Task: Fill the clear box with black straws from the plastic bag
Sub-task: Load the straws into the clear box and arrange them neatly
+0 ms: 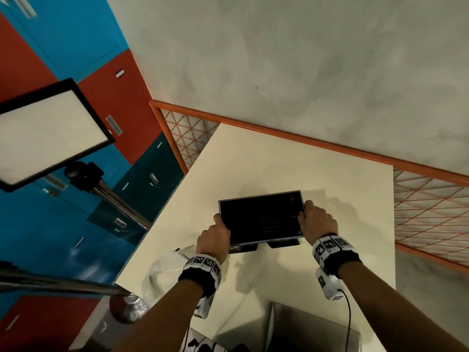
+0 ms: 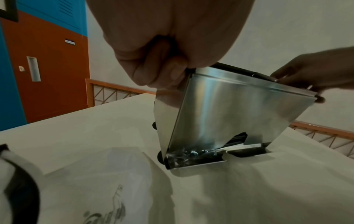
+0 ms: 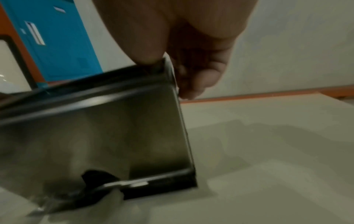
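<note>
The box (image 1: pixel 261 217) stands on the white table (image 1: pixel 279 161), shiny-walled and black on top when seen from above. My left hand (image 1: pixel 215 235) grips its left end and my right hand (image 1: pixel 317 222) grips its right end, fingers curled over the rim. In the left wrist view the box (image 2: pixel 229 113) leans, with the left hand (image 2: pixel 162 60) at its upper corner and the right hand (image 2: pixel 316 72) at the far end. Black straws (image 2: pixel 237 140) show through a cut-out at its base. The right wrist view shows the box (image 3: pixel 95 136) blurred under my right hand (image 3: pixel 191 53). The plastic bag (image 1: pixel 165 268) lies crumpled by my left wrist.
A grey metal piece (image 1: pixel 312 326) lies at the table's near edge. An orange mesh railing (image 1: pixel 279 133) borders the table's far and right sides. A light panel (image 1: pixel 45 133) on a stand rises at the left, in front of blue and red lockers.
</note>
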